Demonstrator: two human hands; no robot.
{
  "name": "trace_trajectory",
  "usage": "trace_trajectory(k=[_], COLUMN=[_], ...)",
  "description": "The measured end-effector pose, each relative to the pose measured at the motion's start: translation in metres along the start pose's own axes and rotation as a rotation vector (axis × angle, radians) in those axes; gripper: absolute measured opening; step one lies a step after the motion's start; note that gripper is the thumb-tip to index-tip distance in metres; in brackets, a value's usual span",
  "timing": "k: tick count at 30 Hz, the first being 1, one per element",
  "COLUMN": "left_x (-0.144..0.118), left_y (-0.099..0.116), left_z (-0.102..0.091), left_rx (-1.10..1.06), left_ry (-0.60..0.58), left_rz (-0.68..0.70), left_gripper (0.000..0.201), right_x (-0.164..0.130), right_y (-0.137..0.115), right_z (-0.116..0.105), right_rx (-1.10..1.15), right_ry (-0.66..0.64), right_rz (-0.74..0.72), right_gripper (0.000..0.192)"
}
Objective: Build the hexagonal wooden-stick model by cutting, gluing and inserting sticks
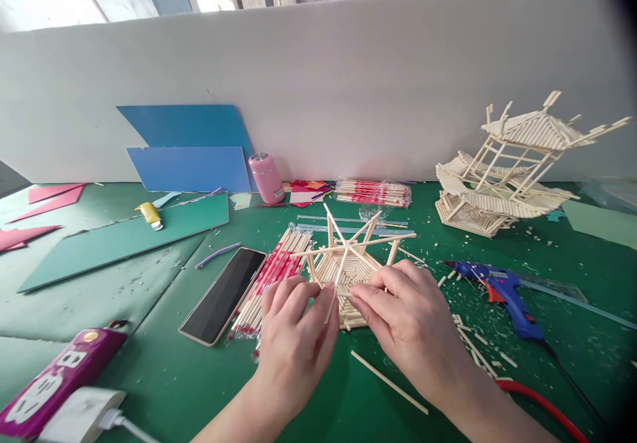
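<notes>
In front of me stands a small wooden-stick pavilion frame (pixel 346 264), with a woven-looking stick base, upright posts and long sticks crossing in a star on top. My left hand (pixel 298 323) is closed, its thumb and fingers pinching the near end of one star stick (pixel 342 269). Opposite it, my right hand (pixel 411 314) pinches a short wooden stick (pixel 344 293) that reaches across to the left fingertips. Fingers cover part of where the two sticks meet. A loose stick (pixel 389 382) lies on the table below my right hand.
Right of my hands lie a blue glue gun (pixel 497 290) and stick scraps (pixel 478 343); a larger stick pagoda (pixel 512 164) stands behind. Leftward are packed sticks (pixel 273 277), a phone (pixel 223 296), a cutter (pixel 149 215) and a power strip (pixel 60 380). A pink canister (pixel 267 179) stands behind.
</notes>
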State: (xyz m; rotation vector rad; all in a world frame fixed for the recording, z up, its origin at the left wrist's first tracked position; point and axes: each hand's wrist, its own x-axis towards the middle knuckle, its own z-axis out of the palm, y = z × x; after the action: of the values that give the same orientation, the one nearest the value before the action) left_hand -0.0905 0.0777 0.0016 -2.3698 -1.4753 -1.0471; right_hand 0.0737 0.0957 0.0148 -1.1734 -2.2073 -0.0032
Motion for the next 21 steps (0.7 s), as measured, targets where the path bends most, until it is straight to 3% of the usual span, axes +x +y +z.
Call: trace_trajectory(k=[7,21], left_x=[0.0027,0.0013], left_y=[-0.0014,-0.0014], left_z=[0.0037,0.0067], left_rx=[0.009,0.049], left_ry=[0.025,0.050], left_rz=[0.028,0.043], left_gripper=[0.009,0.006], right_x=[-0.0015,-0.0018], right_y=[0.0003,-0.0003], right_z=[0.0033,0.0023], right_rx=[0.028,0.044], right_ry=[0.069,0.043], right_rz=[0.009,0.021], right_gripper=[0.013,0.014])
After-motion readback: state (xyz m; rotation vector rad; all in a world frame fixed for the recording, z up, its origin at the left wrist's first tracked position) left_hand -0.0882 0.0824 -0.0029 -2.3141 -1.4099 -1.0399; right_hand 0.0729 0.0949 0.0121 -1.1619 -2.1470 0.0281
